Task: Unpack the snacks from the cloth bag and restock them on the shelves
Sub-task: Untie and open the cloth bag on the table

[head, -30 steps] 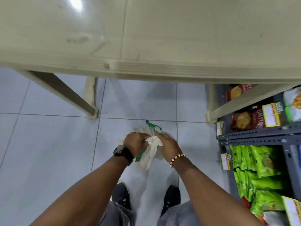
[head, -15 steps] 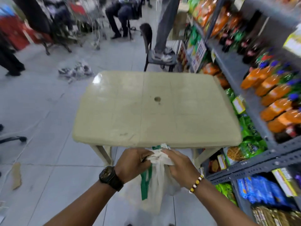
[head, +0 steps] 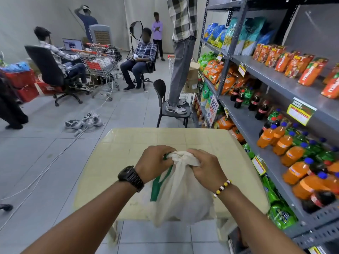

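Note:
A white cloth bag [head: 180,195] with a green handle strap [head: 158,186] hangs bulging in front of me, over the near edge of a beige plastic table [head: 113,162]. My left hand [head: 153,161] and my right hand [head: 206,166] both grip the bunched, knotted top of the bag. The snacks inside are hidden by the cloth. Grey metal shelves [head: 275,77] stand to my right, holding chip bags, orange packets and soda bottles [head: 282,143].
A person stands on a black chair [head: 165,105] just beyond the table, next to the shelves. Shopping carts [head: 100,63] and seated people are at the back left. Cables [head: 45,169] and a headset lie on the tiled floor at left.
My view has swung up from the floor to the room. Both hands have lifted the bag from the floor to table height, keeping hold of its knotted top.

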### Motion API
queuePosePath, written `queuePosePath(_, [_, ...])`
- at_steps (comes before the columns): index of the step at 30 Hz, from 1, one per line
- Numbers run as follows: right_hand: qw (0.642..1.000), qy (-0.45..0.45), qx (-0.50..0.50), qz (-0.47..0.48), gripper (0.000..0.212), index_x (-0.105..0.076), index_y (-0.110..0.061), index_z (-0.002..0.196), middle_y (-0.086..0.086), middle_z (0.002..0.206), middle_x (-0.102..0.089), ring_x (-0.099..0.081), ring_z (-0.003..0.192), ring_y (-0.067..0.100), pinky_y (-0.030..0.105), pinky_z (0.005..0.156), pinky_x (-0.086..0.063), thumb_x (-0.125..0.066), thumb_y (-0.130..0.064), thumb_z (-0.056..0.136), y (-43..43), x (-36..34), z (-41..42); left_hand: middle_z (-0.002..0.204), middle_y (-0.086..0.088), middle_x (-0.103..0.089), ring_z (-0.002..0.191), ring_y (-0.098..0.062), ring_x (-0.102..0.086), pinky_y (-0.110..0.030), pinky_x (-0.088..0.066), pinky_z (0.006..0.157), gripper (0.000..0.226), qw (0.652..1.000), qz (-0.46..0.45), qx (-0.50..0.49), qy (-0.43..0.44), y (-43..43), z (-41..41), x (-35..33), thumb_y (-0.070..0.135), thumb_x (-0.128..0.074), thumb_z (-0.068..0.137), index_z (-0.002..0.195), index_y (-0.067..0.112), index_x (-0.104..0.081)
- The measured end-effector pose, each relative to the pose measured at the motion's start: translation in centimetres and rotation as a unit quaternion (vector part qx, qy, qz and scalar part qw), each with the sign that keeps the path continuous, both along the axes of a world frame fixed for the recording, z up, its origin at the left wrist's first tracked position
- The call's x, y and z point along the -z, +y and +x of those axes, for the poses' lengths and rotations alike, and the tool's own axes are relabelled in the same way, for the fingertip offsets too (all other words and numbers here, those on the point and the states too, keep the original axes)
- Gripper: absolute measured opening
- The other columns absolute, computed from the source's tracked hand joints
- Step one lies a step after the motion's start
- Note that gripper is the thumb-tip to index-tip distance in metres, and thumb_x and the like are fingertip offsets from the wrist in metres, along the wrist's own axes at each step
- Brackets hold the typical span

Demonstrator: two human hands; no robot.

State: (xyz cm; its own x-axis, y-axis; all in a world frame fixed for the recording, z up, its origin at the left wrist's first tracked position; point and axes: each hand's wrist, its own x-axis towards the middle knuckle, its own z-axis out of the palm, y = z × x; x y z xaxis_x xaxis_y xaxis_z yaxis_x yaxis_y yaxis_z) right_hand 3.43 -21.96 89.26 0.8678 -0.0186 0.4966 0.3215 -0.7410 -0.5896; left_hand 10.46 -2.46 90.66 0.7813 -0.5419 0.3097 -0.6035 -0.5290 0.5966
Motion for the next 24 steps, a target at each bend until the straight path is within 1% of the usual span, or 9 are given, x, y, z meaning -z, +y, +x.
queuePosePath(4, [0.999, 0.045, -0.017, 0.012, 0.023, -0.07, -0.015, 0.094, 0.005, 0.085, -0.07, -0.061, 0.077, 0.019, 0.03, 0.065, -0.048, -0.066, 0.0, 0.078, -2.2, 2.7, 5.3, 0.087, 0.002, -0.075, 0.078, -0.018, -0.066, -0.04, -0.054, 0.073, 0.009, 0.999, 0.005, -0.007, 0.032, -2.4, 4.8, 2.3, 0.014, -0.068, 0.083, 0.09, 0.015, -0.075])
queuePosePath(8, [0.995, 0.093, -0.034, 0.018, 0.011, -0.068, -0.012, 0.087, 0.007, 0.082, -0.068, -0.061, 0.077, 0.021, 0.032, 0.066, -0.05, -0.062, -0.005, 0.081, -4.1, 5.2, 10.0, 0.086, 0.0, -0.074, 0.078, -0.022, -0.066, -0.041, -0.054, 0.072, 0.015, 0.997, 0.032, -0.031, 0.067, -4.6, 8.9, 5.0, 0.021, -0.064, 0.079, 0.087, 0.013, -0.073])
queuePosePath(10, [0.991, 0.124, -0.043, 0.02, 0.015, -0.069, -0.013, 0.088, 0.006, 0.085, -0.069, -0.063, 0.079, 0.02, 0.029, 0.067, -0.051, -0.061, -0.004, 0.08, -5.1, 6.7, 12.0, 0.088, 0.002, -0.074, 0.081, -0.02, -0.067, -0.038, -0.054, 0.073, 0.014, 0.993, 0.047, -0.04, 0.102, -5.5, 10.5, 6.4, 0.02, -0.064, 0.08, 0.089, 0.017, -0.073])
queuePosePath(12, [0.985, 0.167, -0.047, 0.015, 0.027, -0.072, -0.014, 0.097, 0.007, 0.095, -0.072, -0.068, 0.088, 0.022, 0.026, 0.076, -0.053, -0.059, 0.001, 0.079, -5.9, 8.4, 13.7, 0.092, 0.003, -0.074, 0.084, -0.018, -0.066, -0.035, -0.053, 0.074, 0.014, 0.988, 0.077, -0.049, 0.128, -6.2, 11.9, 8.1, 0.018, -0.064, 0.082, 0.093, 0.019, -0.073])
queuePosePath(14, [0.98, 0.194, -0.037, 0.01, 0.039, -0.074, -0.012, 0.107, 0.009, 0.106, -0.074, -0.069, 0.099, 0.024, 0.02, 0.088, -0.05, -0.059, 0.006, 0.076, -6.2, 10.1, 14.9, 0.095, -0.001, -0.074, 0.087, -0.022, -0.066, -0.035, -0.051, 0.074, 0.016, 0.982, 0.114, -0.048, 0.146, -6.6, 13.1, 9.7, 0.02, -0.062, 0.084, 0.096, 0.017, -0.07])
queuePosePath(16, [0.979, 0.202, -0.023, 0.02, 0.046, -0.075, -0.014, 0.11, 0.006, 0.109, -0.074, -0.068, 0.103, 0.021, 0.014, 0.09, -0.045, -0.058, 0.01, 0.074, -6.2, 11.1, 15.8, 0.095, -0.002, -0.073, 0.087, -0.024, -0.066, -0.034, -0.05, 0.073, 0.017, 0.979, 0.11, -0.048, 0.163, -6.9, 14.2, 10.9, 0.023, -0.06, 0.083, 0.096, 0.015, -0.069])
queuePosePath(18, [0.978, 0.206, -0.008, 0.035, 0.047, -0.075, -0.016, 0.11, 0.003, 0.108, -0.074, -0.069, 0.102, 0.018, 0.011, 0.089, -0.044, -0.06, 0.011, 0.074, -6.2, 11.7, 17.2, 0.095, -0.001, -0.072, 0.087, -0.023, -0.065, -0.033, -0.049, 0.073, 0.017, 0.979, 0.106, -0.048, 0.166, -7.0, 15.7, 11.6, 0.023, -0.06, 0.083, 0.096, 0.017, -0.068])
queuePosePath(20, [0.975, 0.221, 0.004, 0.04, 0.044, -0.075, -0.014, 0.113, 0.004, 0.112, -0.074, -0.068, 0.104, 0.017, 0.009, 0.089, -0.043, -0.062, 0.008, 0.077, -6.1, 12.0, 18.0, 0.097, -0.001, -0.072, 0.088, -0.023, -0.065, -0.033, -0.049, 0.073, 0.019, 0.979, 0.119, -0.032, 0.165, -6.8, 16.9, 12.2, 0.023, -0.06, 0.083, 0.099, 0.017, -0.068])
queuePosePath(24, [0.957, 0.282, 0.017, 0.06, 0.04, -0.073, -0.012, 0.119, 0.004, 0.121, -0.072, -0.066, 0.111, 0.015, -0.003, 0.088, -0.035, -0.065, 0.001, 0.081, -6.1, 13.1, 18.1, 0.106, 0.002, -0.073, 0.093, -0.02, -0.066, -0.032, -0.053, 0.078, 0.032, 0.965, 0.163, 0.024, 0.203, -6.3, 18.5, 13.5, 0.024, -0.063, 0.08, 0.112, 0.021, -0.068])
